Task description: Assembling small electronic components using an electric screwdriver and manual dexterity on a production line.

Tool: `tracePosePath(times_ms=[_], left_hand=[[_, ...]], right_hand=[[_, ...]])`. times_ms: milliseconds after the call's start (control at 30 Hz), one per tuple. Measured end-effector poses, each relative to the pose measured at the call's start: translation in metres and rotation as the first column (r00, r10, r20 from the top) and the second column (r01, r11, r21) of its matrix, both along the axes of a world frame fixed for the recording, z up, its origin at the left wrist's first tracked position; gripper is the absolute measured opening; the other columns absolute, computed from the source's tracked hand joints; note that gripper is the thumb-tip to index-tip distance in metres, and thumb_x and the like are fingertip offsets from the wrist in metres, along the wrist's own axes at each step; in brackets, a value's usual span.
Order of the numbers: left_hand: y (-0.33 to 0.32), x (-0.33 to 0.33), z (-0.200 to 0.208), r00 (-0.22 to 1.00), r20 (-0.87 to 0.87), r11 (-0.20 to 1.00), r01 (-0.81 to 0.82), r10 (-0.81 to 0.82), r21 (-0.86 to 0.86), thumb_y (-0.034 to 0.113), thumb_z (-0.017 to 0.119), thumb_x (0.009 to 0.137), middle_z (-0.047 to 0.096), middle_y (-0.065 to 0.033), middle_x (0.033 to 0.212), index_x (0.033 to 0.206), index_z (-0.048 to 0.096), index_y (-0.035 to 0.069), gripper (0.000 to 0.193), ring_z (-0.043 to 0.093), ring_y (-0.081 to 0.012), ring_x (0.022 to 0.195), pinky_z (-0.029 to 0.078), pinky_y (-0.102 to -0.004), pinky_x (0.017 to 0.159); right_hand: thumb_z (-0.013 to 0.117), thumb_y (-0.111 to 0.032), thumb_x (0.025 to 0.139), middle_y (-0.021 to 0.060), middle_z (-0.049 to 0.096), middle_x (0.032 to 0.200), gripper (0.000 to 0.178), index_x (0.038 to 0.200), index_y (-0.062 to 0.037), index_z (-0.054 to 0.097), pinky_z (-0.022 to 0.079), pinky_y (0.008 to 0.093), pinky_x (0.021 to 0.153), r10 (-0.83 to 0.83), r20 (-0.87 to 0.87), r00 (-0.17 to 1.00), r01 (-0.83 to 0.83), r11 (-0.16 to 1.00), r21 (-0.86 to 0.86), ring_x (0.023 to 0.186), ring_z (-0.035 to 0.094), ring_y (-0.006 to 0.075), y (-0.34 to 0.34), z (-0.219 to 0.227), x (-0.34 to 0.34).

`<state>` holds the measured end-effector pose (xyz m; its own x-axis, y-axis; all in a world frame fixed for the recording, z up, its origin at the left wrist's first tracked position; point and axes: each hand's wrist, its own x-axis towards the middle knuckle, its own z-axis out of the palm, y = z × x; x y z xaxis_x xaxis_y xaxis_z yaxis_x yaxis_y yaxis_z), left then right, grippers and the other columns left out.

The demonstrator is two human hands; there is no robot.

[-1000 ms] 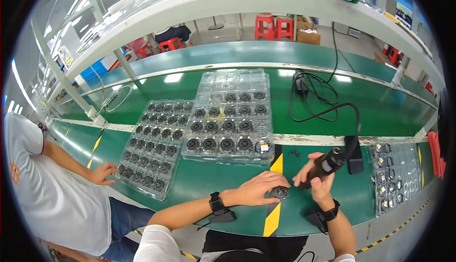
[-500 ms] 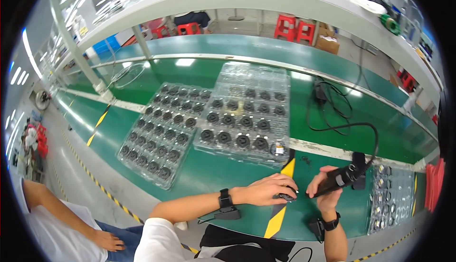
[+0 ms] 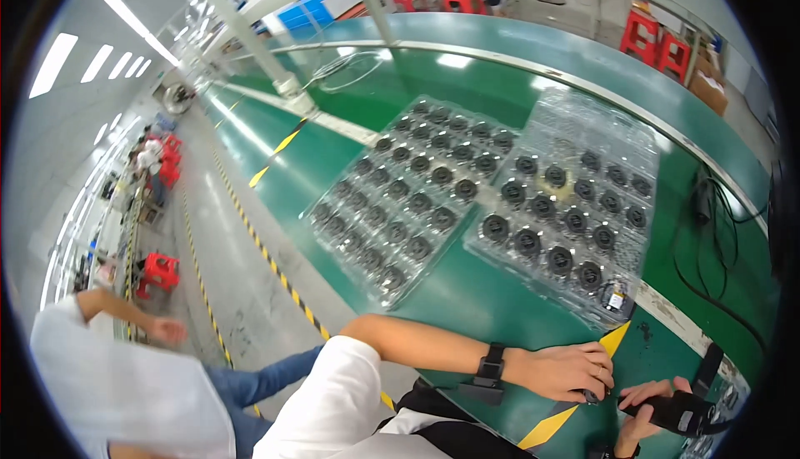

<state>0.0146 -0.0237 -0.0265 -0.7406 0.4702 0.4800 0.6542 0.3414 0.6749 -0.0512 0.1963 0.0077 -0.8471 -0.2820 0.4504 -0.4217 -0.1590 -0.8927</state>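
Observation:
My left hand [image 3: 567, 372] rests low over the green bench with its fingers curled round a small black part [image 3: 593, 396]. Just to its right, my right hand [image 3: 640, 402] is wrapped around a black corded cylindrical tool [image 3: 682, 414]. The tool lies roughly level, its left end pointing at the small part; a tip cannot be made out. Beyond my left hand is a stack of clear plastic trays [image 3: 587, 117] with rows of round black parts [image 3: 560, 259]. Left of it, another clear tray [image 3: 385, 299] holds similar round parts [image 3: 442, 176].
A black cable with an adapter [image 3: 702, 202] runs along the right side. Yellow and black tape [image 3: 550, 427] crosses the bench under my hands. Close on my left stands a person in a white shirt [image 3: 133, 388]. Red stools [image 3: 640, 36] stand beyond the bench.
The view has swung left, so the trays and my hands appear further right. The person on the left has raised a hand. My grip on the small part and the tool looks the same.

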Motion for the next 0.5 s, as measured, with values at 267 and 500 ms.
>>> tracePosePath(times_ms=[267, 500], left_hand=[[-0.001, 0.008, 0.005, 0.997, 0.074, 0.996, -0.024, 0.031, -0.087, 0.021, 0.07, 0.092, 0.057, -0.0081, 0.137, 0.123, 0.068, 0.011, 0.032, 0.05, -0.0303, 0.133, 0.041, -0.0462, 0.114], [-0.008, 0.002, 0.013, 0.994, 0.092, 0.997, -0.059, 0.063, -0.056, 0.02, 0.075, 0.087, 0.068, -0.0003, 0.128, 0.106, 0.077, 0.015, 0.02, 0.06, -0.0248, 0.122, 0.047, -0.0436, 0.107]], right_hand=[[0.067, -0.01, 0.096, 0.0039, 0.048, 0.061, 0.048, 0.126, -0.0123, 0.03, 0.042, 0.0323, 0.043, 0.062, 0.012, 0.998, -0.061, 0.997, -0.044, 0.043, 0.045, 0.016, 0.0, 0.006, 0.007], [0.064, 0.002, 0.095, 0.0084, 0.059, 0.072, 0.055, 0.13, -0.0225, 0.03, 0.051, 0.0417, 0.054, 0.154, 0.14, 0.978, -0.135, 0.982, -0.134, 0.052, 0.054, 0.0207, -0.005, 0.045, 0.019]])
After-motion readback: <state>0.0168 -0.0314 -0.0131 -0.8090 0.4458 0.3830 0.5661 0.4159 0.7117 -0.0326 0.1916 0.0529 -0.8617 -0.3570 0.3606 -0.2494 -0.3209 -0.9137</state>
